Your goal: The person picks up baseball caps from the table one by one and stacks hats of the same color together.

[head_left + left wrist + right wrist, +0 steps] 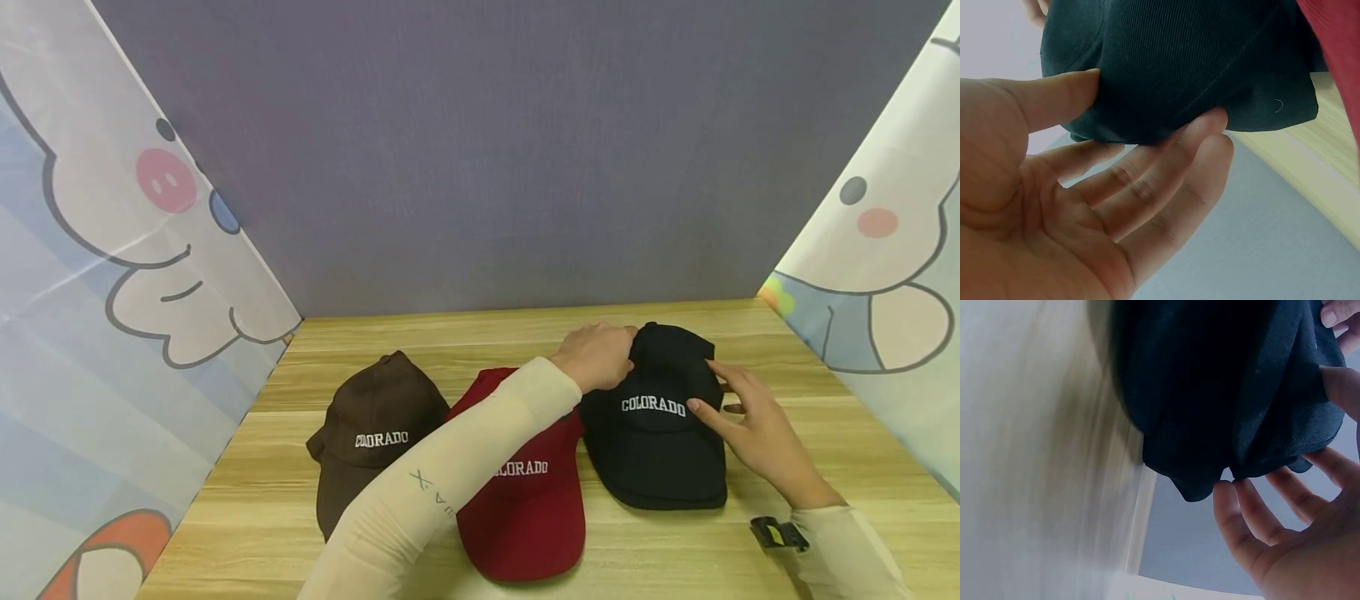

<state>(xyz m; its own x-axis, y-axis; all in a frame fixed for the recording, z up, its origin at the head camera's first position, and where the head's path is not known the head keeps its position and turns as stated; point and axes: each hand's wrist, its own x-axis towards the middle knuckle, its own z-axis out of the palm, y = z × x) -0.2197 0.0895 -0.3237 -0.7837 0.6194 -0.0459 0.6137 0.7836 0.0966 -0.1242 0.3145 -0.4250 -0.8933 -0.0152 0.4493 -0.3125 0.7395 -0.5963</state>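
A black cap [652, 450] with white COLORADO lettering lies on the right side of the table, brim toward me. My left hand [596, 354] reaches across and grips the left side of its crown. In the left wrist view the thumb [1063, 100] lies on the fabric and the fingers curve under the edge. On the cap's right side, my right hand [757, 425] holds the crown between thumb and fingers, which are spread along the edge in the right wrist view. Left of it is a red cap [525, 525], partly hidden by my left sleeve.
A brown cap [375, 400], also lettered COLORADO, lies at the left on the wooden table [247, 500]. A grey panel [480, 167] stands behind the table. Cartoon-printed sheets [67, 275] stand at both sides. My left forearm crosses over the red cap.
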